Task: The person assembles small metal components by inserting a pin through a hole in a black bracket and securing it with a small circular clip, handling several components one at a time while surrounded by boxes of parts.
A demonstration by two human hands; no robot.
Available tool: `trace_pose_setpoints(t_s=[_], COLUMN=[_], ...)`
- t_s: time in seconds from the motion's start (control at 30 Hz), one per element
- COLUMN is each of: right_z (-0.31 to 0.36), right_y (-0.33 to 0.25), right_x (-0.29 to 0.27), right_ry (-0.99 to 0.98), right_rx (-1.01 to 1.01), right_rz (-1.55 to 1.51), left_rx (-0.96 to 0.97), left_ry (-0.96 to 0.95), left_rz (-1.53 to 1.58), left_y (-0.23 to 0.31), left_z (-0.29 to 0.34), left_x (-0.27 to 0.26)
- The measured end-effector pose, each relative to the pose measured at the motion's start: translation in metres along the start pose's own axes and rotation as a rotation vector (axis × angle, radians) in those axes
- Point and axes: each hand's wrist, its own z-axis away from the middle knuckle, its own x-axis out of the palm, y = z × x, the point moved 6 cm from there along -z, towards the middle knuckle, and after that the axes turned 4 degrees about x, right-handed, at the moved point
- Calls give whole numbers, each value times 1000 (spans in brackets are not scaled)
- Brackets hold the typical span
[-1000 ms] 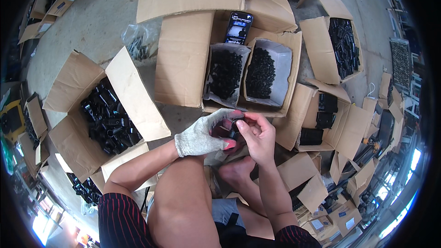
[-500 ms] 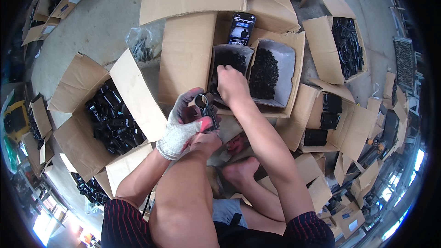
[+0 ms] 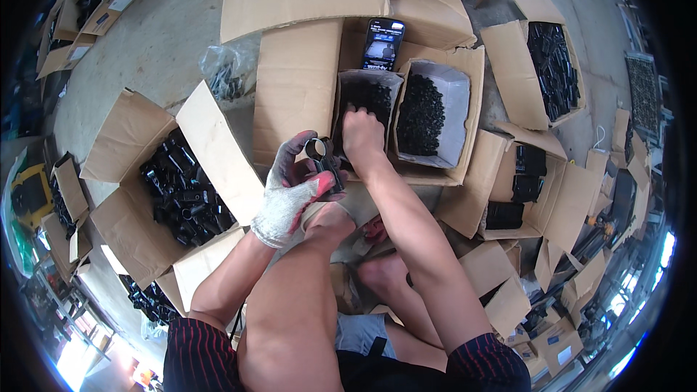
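Observation:
My left hand [image 3: 284, 199], in a grey-white knitted glove with red on the fingers, is closed around a black part [image 3: 332, 167] with a round open ring at its upper end. My bare right hand [image 3: 364, 134] reaches into the left grey bin [image 3: 394, 87], among small black pieces [image 3: 372, 94]. Its fingers are curled, and what they pinch, if anything, is hidden. Beside it stands a second grey bin [image 3: 454, 120], holding more small black pieces [image 3: 420, 116]. Both bins sit inside an open cardboard box [image 3: 473, 112].
A phone [image 3: 383, 45] with a lit screen leans behind the bins. At left, a carton [image 3: 131, 225] holds black tubular parts [image 3: 190, 196]. Another carton [image 3: 508, 65] of black parts stands at far right, and one [image 3: 548, 207] with black blocks nearer. A clear plastic bag [image 3: 226, 72] lies on the floor.
My left hand and the ringed black part have risen and turned slightly. My right hand has shifted a little left and nearer, still in the left bin.

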Motion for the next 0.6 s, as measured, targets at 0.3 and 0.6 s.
trace_pose_setpoints(t_s=[0.3, 0.6], right_z=[18, 99], right_y=[5, 26], right_x=[-32, -88], right_ry=[214, 170], right_rx=[-106, 63], right_rz=[-198, -1332], left_rx=[2, 62], left_ry=[-3, -69], left_rz=[-30, -34], left_y=[-6, -6], left_z=[-5, -8], left_x=[-3, 4])
